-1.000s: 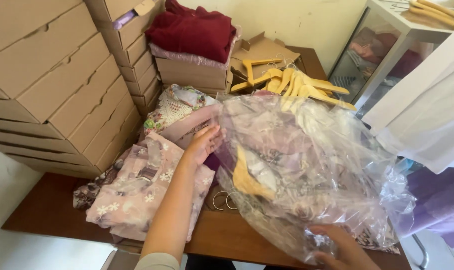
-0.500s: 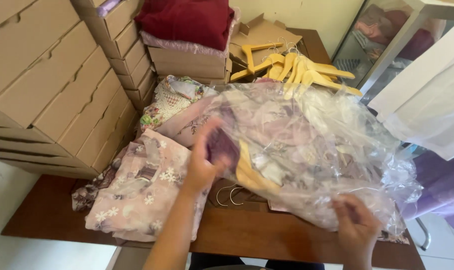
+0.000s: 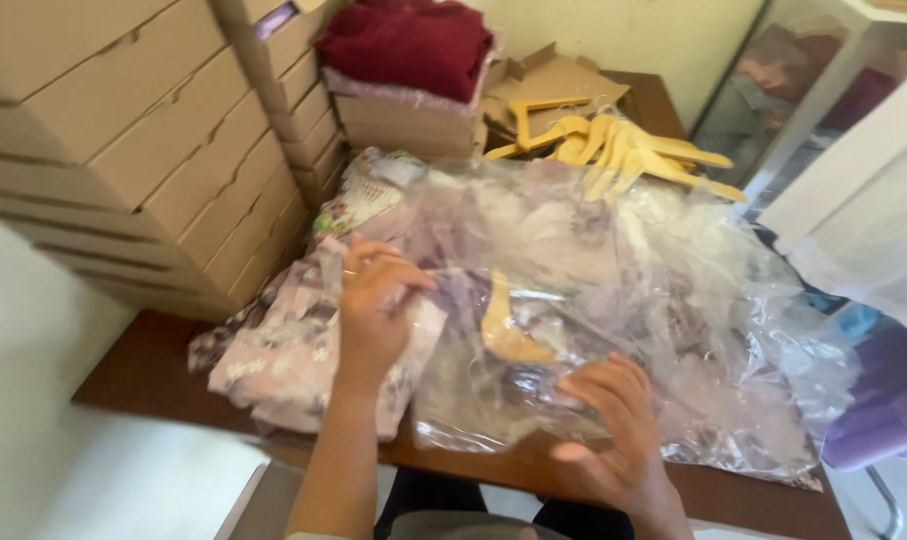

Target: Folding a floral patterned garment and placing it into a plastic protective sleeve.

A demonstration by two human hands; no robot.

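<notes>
A large clear plastic bag (image 3: 633, 290) lies across the brown table (image 3: 143, 370), holding a pale purple floral garment on a wooden hanger (image 3: 508, 330). My left hand (image 3: 378, 300) pinches the bag's left edge, fingers closed on the plastic. My right hand (image 3: 613, 430) rests flat on the bag's near edge, fingers spread, pressing it down. A folded pink floral garment (image 3: 283, 350) lies under and left of my left hand.
Stacked cardboard boxes (image 3: 153, 150) fill the left side. A dark red folded cloth (image 3: 413, 45) tops a box at the back. Loose wooden hangers (image 3: 623, 150) lie behind the bag. White fabric (image 3: 863, 220) hangs at right, a purple cloth (image 3: 888, 400) below it.
The bag has been lowered and spread flatter on the table. My left hand moved to its left edge and my right hand shifted left onto its near edge.
</notes>
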